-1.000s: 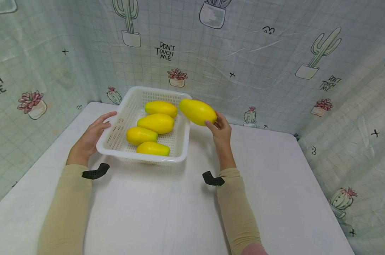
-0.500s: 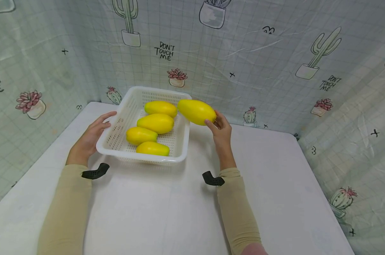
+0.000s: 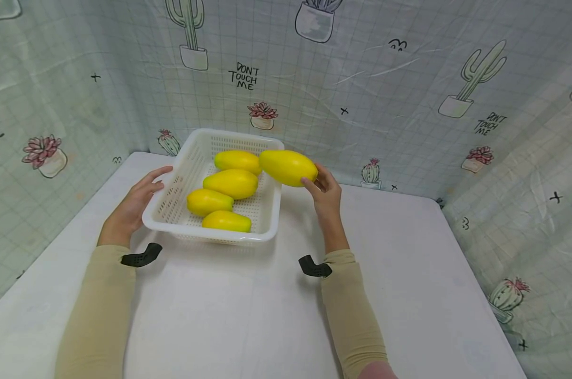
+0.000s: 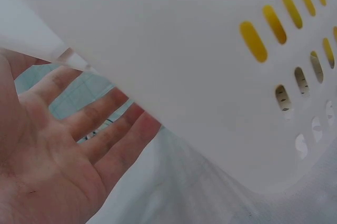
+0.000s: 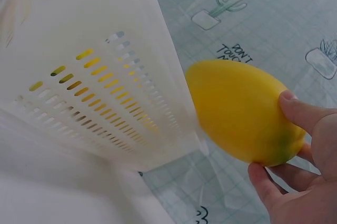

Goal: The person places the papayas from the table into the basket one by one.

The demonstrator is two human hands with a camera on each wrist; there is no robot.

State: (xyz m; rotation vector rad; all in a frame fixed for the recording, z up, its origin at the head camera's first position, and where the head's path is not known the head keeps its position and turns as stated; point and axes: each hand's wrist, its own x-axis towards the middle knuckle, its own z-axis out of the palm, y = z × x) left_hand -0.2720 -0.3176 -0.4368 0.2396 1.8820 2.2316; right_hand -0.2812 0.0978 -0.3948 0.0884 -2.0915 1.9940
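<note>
My right hand [image 3: 327, 197] holds a yellow papaya [image 3: 288, 167] by its right end, thumb on the near side and fingers behind. In the head view the papaya overlaps the right rim of a white perforated plastic basket [image 3: 214, 236]. The right wrist view shows the papaya [image 5: 239, 111] beside the basket's outer wall, a greenish patch near the fingertips. Several more yellow papayas [image 3: 231, 183] lie inside, some green-tipped. My left hand [image 3: 133, 206] touches the basket's left rim. In the left wrist view its fingers [image 4: 97, 121] are nearly straight and spread, their tips partly hidden by the rim.
The basket stands toward the back left of a white-covered table [image 3: 248, 316]. A cactus-print cloth [image 3: 314, 79] hangs close behind it and along both sides. A black device [image 3: 315, 266] is worn on each wrist.
My right hand has shifted slightly left, bringing the papaya farther over the basket's right rim. The left hand and the basket have stayed in place.
</note>
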